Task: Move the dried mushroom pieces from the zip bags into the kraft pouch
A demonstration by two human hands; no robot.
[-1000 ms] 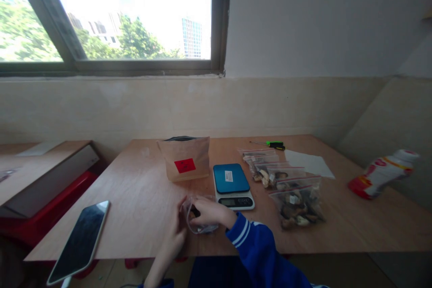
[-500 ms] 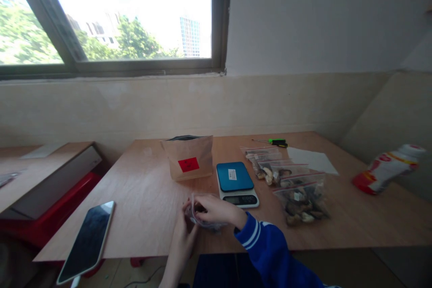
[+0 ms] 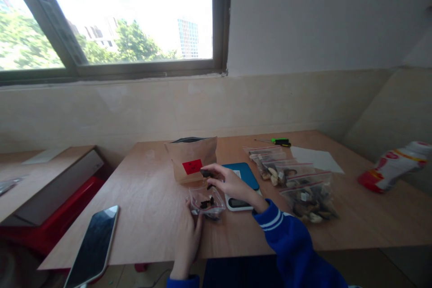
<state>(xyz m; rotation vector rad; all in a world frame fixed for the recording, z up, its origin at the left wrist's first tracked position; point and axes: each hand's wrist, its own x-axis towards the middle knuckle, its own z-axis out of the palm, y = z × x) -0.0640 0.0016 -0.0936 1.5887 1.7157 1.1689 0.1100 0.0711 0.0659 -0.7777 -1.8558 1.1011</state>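
A small clear zip bag (image 3: 219,207) stands with its mouth open near the table's front, with dark dried pieces (image 3: 205,203) inside that look like mushroom. My left hand (image 3: 189,236) grips its left side. Above the bag, my right hand (image 3: 231,183) pinches a dark dried piece (image 3: 206,173), and another dark bit shows below the fingers. Just behind is a brown paper pouch (image 3: 178,157) with a red label, its top open. My right hand and wrist partly cover the kitchen scale (image 3: 248,173) with its blue plate.
Filled zip bags (image 3: 310,200) lie right of the scale. Behind them are a green-and-black screwdriver (image 3: 280,141) and a white sheet (image 3: 319,159). A red-and-white bottle (image 3: 391,168) is at the far right. A phone (image 3: 92,247) juts over the table's left front edge.
My right hand has come up out of the zip bag with a dark dried piece in its fingers. My left hand has stayed on the bag.
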